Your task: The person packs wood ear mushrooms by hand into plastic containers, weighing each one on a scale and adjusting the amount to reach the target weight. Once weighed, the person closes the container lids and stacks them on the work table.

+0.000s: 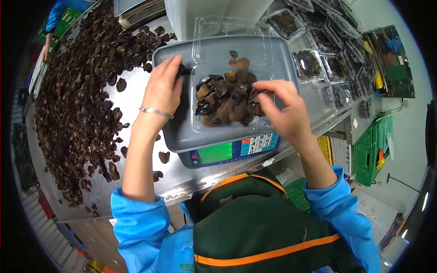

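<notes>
Bright indoor light bleaches bare patches of the steel table (134, 98) to near-white glare and glints along the open plastic clamshell (200, 127), the scale display (215, 154) glows green, and fisheye distortion bows the soft, dimmer outer scene into black corners.

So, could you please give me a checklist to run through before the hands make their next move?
1. Clear clamshell container on the gray weighing tray: ok.
2. Lid open: ok.
3. Wood ear pieces all within the container's base: not ok, a few lie toward the lid.
4. Right hand clear of the pile: not ok, its fingertips are at the right edge.
5. Left hand free: cannot tell, a dark piece shows by its fingers.
6. Weight readable: cannot tell, the green display shows no legible digits.
</notes>
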`<state>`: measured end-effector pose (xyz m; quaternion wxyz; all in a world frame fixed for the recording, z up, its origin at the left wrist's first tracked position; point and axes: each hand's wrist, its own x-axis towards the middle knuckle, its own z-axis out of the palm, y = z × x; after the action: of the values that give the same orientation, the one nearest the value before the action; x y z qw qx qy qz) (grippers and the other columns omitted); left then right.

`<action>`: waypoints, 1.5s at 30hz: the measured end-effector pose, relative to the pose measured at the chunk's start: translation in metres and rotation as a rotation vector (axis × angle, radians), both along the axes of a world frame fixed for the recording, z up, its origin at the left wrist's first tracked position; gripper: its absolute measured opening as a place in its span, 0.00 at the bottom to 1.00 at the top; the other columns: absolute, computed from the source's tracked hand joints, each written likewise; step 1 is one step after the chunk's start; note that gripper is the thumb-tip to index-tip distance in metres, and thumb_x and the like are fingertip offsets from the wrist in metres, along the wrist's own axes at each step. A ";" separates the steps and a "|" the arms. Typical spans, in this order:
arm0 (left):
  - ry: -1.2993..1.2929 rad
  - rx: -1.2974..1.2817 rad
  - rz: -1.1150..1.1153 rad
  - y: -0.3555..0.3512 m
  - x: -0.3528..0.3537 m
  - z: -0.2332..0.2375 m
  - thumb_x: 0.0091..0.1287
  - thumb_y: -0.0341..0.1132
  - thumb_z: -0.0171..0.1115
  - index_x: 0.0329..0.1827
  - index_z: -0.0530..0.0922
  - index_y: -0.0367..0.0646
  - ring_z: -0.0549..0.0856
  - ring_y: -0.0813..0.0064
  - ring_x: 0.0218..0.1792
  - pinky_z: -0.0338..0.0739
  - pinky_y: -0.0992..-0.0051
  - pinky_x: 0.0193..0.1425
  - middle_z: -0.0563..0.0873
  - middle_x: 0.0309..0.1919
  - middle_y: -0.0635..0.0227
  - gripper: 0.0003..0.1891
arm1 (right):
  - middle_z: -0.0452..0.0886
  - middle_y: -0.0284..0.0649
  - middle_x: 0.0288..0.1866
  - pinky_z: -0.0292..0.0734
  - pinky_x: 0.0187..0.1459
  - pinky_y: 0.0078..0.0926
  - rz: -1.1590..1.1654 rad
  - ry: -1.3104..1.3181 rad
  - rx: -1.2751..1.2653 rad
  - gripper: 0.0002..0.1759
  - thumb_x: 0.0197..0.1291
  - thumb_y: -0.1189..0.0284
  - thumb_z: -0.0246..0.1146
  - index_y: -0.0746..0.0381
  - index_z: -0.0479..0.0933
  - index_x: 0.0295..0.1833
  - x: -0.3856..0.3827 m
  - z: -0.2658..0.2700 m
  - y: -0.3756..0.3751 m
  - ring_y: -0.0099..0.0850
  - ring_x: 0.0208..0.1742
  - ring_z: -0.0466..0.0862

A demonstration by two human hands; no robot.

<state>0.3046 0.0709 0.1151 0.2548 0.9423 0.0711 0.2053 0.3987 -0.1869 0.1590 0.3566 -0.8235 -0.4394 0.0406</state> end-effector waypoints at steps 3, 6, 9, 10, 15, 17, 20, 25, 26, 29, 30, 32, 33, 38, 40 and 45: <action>0.072 0.225 0.028 0.001 0.014 -0.008 0.55 0.28 0.63 0.47 0.78 0.44 0.77 0.61 0.42 0.70 0.68 0.49 0.80 0.38 0.61 0.15 | 0.72 0.37 0.47 0.61 0.50 0.33 -0.040 -0.130 -0.102 0.21 0.47 0.71 0.66 0.56 0.75 0.50 -0.009 0.000 0.020 0.36 0.47 0.69; -0.021 0.124 0.178 0.007 0.005 -0.011 0.52 0.28 0.65 0.34 0.81 0.45 0.78 0.65 0.35 0.68 0.68 0.42 0.80 0.30 0.67 0.07 | 0.72 0.35 0.44 0.57 0.51 0.35 -0.116 -0.058 -0.163 0.19 0.45 0.69 0.68 0.55 0.76 0.46 -0.007 -0.006 0.025 0.35 0.46 0.68; -0.104 0.034 0.124 -0.024 -0.015 0.038 0.52 0.23 0.66 0.34 0.82 0.40 0.82 0.69 0.31 0.76 0.75 0.38 0.82 0.29 0.64 0.07 | 0.71 0.33 0.42 0.57 0.50 0.35 -0.117 -0.038 -0.133 0.17 0.43 0.69 0.69 0.56 0.76 0.42 -0.004 -0.014 0.027 0.35 0.45 0.67; -0.051 -0.099 -0.019 -0.038 -0.017 0.043 0.51 0.23 0.67 0.37 0.82 0.40 0.82 0.69 0.35 0.76 0.74 0.41 0.83 0.31 0.64 0.09 | 0.71 0.32 0.41 0.57 0.50 0.34 -0.096 -0.037 -0.113 0.17 0.41 0.69 0.69 0.55 0.76 0.41 -0.005 -0.015 0.026 0.34 0.45 0.67; 0.063 -0.379 -0.003 -0.091 -0.019 0.068 0.50 0.27 0.71 0.56 0.75 0.40 0.79 0.70 0.38 0.76 0.75 0.41 0.79 0.43 0.60 0.27 | 0.73 0.30 0.40 0.57 0.48 0.33 -0.132 -0.059 -0.003 0.18 0.37 0.72 0.68 0.53 0.76 0.40 -0.014 -0.003 0.017 0.33 0.44 0.69; 0.089 -0.971 -0.009 -0.110 -0.019 0.056 0.54 0.28 0.70 0.54 0.75 0.36 0.80 0.79 0.36 0.76 0.81 0.34 0.80 0.42 0.62 0.23 | 0.74 0.30 0.40 0.57 0.48 0.33 -0.092 -0.092 0.067 0.19 0.37 0.73 0.67 0.52 0.76 0.41 -0.018 0.007 0.016 0.33 0.44 0.70; 0.129 -1.271 0.105 -0.114 -0.029 0.052 0.57 0.23 0.66 0.53 0.76 0.34 0.81 0.85 0.32 0.76 0.85 0.35 0.82 0.38 0.67 0.19 | 0.75 0.36 0.45 0.60 0.49 0.34 0.018 -0.023 0.085 0.22 0.40 0.81 0.59 0.55 0.76 0.47 -0.005 0.027 0.011 0.34 0.47 0.72; 0.107 -1.346 0.204 -0.115 -0.046 0.061 0.58 0.23 0.66 0.51 0.77 0.33 0.79 0.88 0.26 0.74 0.87 0.32 0.82 0.27 0.72 0.17 | 0.77 0.41 0.47 0.60 0.54 0.37 -0.105 -0.046 -0.106 0.20 0.52 0.66 0.60 0.60 0.74 0.52 0.047 0.001 0.031 0.40 0.50 0.71; 0.108 -1.344 0.221 -0.116 -0.053 0.061 0.58 0.23 0.66 0.51 0.77 0.33 0.78 0.88 0.26 0.74 0.87 0.32 0.82 0.28 0.72 0.17 | 0.78 0.41 0.46 0.59 0.54 0.38 -0.105 -0.065 -0.236 0.21 0.54 0.62 0.61 0.59 0.75 0.52 0.047 -0.005 0.041 0.40 0.50 0.71; -0.046 -1.367 0.292 -0.116 -0.092 0.054 0.61 0.23 0.60 0.51 0.74 0.33 0.79 0.81 0.25 0.76 0.82 0.30 0.82 0.30 0.67 0.14 | 0.78 0.40 0.41 0.57 0.52 0.36 -0.079 -0.146 -0.221 0.17 0.52 0.58 0.64 0.57 0.80 0.43 0.051 -0.020 0.049 0.39 0.49 0.71; -0.126 -1.417 0.342 -0.115 -0.113 0.046 0.63 0.25 0.59 0.51 0.74 0.33 0.80 0.79 0.26 0.76 0.79 0.30 0.82 0.31 0.64 0.14 | 0.78 0.39 0.40 0.57 0.52 0.36 -0.096 -0.157 -0.198 0.15 0.51 0.59 0.65 0.57 0.81 0.40 0.052 -0.021 0.049 0.38 0.49 0.71; -0.313 -1.596 0.644 -0.117 -0.163 0.033 0.65 0.32 0.57 0.51 0.73 0.35 0.80 0.74 0.25 0.76 0.76 0.28 0.81 0.33 0.62 0.15 | 0.79 0.36 0.39 0.58 0.51 0.34 -0.082 -0.224 -0.122 0.13 0.52 0.60 0.65 0.57 0.82 0.38 0.045 -0.019 0.039 0.36 0.47 0.72; -0.362 -1.606 0.781 -0.118 -0.186 0.028 0.65 0.35 0.57 0.50 0.73 0.36 0.78 0.75 0.24 0.75 0.77 0.27 0.80 0.32 0.64 0.15 | 0.79 0.35 0.39 0.58 0.51 0.33 -0.085 -0.183 -0.087 0.13 0.52 0.61 0.65 0.57 0.82 0.39 0.041 -0.017 0.032 0.34 0.46 0.72; -0.594 -1.679 1.372 -0.118 -0.321 -0.040 0.64 0.41 0.57 0.40 0.74 0.44 0.74 0.83 0.24 0.72 0.83 0.28 0.77 0.26 0.73 0.10 | 0.81 0.33 0.38 0.62 0.49 0.33 -0.185 0.058 -0.042 0.12 0.55 0.64 0.62 0.56 0.80 0.43 0.041 -0.025 0.036 0.32 0.39 0.74; -0.730 -1.673 1.442 -0.114 -0.417 -0.070 0.64 0.40 0.59 0.40 0.74 0.44 0.74 0.84 0.24 0.71 0.83 0.27 0.77 0.26 0.73 0.10 | 0.81 0.33 0.37 0.63 0.48 0.33 -0.181 -0.031 -0.057 0.12 0.56 0.63 0.61 0.56 0.80 0.44 0.045 -0.024 0.044 0.32 0.37 0.75; -1.496 -1.462 1.913 -0.075 -0.632 -0.069 0.59 0.41 0.64 0.61 0.61 0.31 0.79 0.64 0.50 0.81 0.72 0.49 0.75 0.53 0.56 0.32 | 0.81 0.33 0.35 0.65 0.48 0.30 -0.087 -0.031 -0.158 0.12 0.56 0.64 0.61 0.58 0.80 0.42 0.054 -0.019 0.057 0.32 0.37 0.76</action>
<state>-0.3275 -0.0045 0.0464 0.4195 -0.1401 0.6110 0.6566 0.4531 -0.1295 0.1398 0.2850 -0.8679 -0.4041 0.0471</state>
